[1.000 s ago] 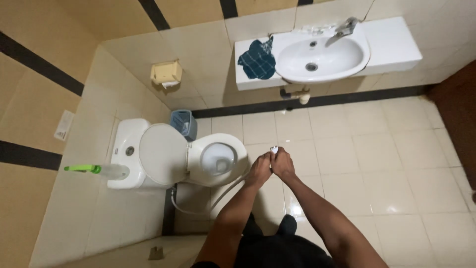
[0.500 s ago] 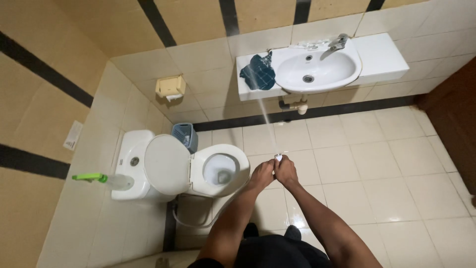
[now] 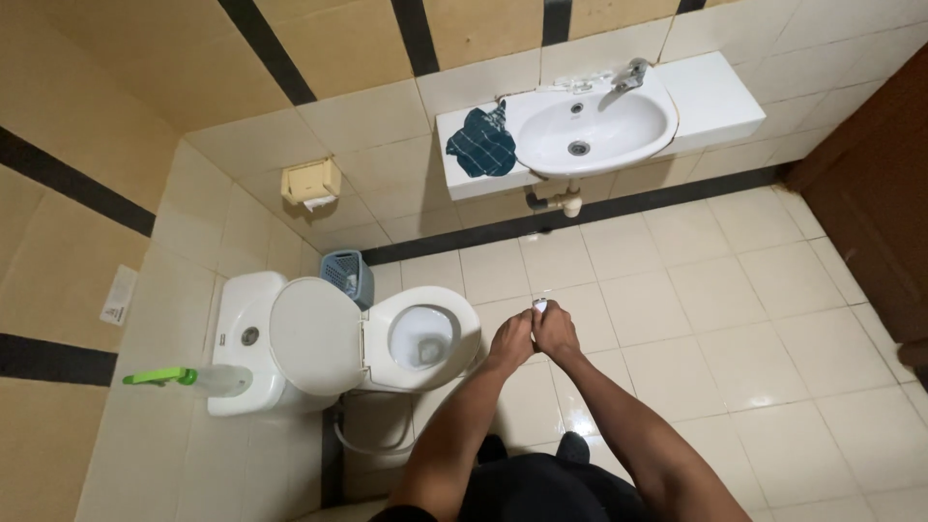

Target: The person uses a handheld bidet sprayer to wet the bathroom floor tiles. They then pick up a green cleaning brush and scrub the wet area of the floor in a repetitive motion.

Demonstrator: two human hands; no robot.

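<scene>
Above the tiled floor (image 3: 773, 319), just right of the toilet bowl (image 3: 425, 338), both hands meet. Left hand (image 3: 510, 343) and right hand (image 3: 559, 332) are pressed together, fingers closed in a narrow grip around a small white object (image 3: 539, 305); only its tip shows, kind unclear. Judged step: working the small object with both hands, held in the air, clear of every surface. Any next move calls for keeping a firm two-handed hold so it does not slip onto the tiles.

Room: toilet seat lid (image 3: 314, 335) raised, green-handled spray bottle (image 3: 184, 379) on the cistern (image 3: 237, 333). Blue bin (image 3: 348, 275) by the wall, paper holder (image 3: 310, 182) above. White washbasin (image 3: 592, 130) with a dark cloth (image 3: 481, 141) on its tabletop. Floor glossy, pale.
</scene>
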